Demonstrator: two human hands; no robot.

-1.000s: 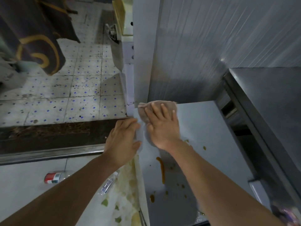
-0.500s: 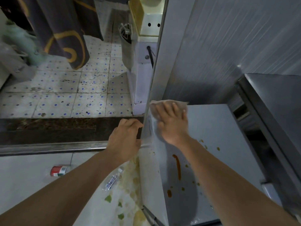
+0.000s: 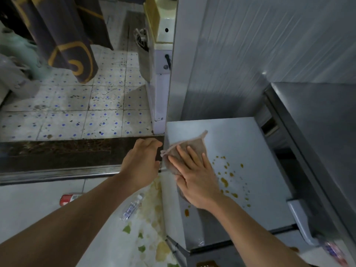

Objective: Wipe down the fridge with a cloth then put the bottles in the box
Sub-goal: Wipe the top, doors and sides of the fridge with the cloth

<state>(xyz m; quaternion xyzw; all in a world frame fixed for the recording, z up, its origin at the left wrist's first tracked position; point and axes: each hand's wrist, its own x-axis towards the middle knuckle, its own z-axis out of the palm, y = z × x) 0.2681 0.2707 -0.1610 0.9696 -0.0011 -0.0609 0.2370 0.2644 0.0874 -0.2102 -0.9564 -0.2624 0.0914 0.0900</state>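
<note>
We are partway through the wiping and have not begun on the bottles. Our right hand (image 3: 198, 180) lies flat on the cloth (image 3: 190, 149), its fingers (image 3: 181, 154) straight and spread, pressing the cloth against the top of the fridge (image 3: 250, 137) near its left edge; it grips nothing. Our left hand (image 3: 141, 162) sits at that left edge, just beside the cloth, with the fingers loosely curled toward the rim; we cannot tell whether they actually clasp the edge or only rest there. The white top around the far corner looks clean, but orange-brown spatters (image 3: 224, 182) lie just to the right of the wiping hand, and a larger drop (image 3: 186, 212) sits nearer to us, so we judge a good share of the surface remains to be wiped. The cloth is a pinkish-brown rag with a lighter hem, folded into a rough triangle, one corner sticking out toward the back. On the floor to the left lie a clear plastic bottle (image 3: 132, 206) and a red-labelled bottle (image 3: 68, 198), both on their sides. No box is in sight.
</note>
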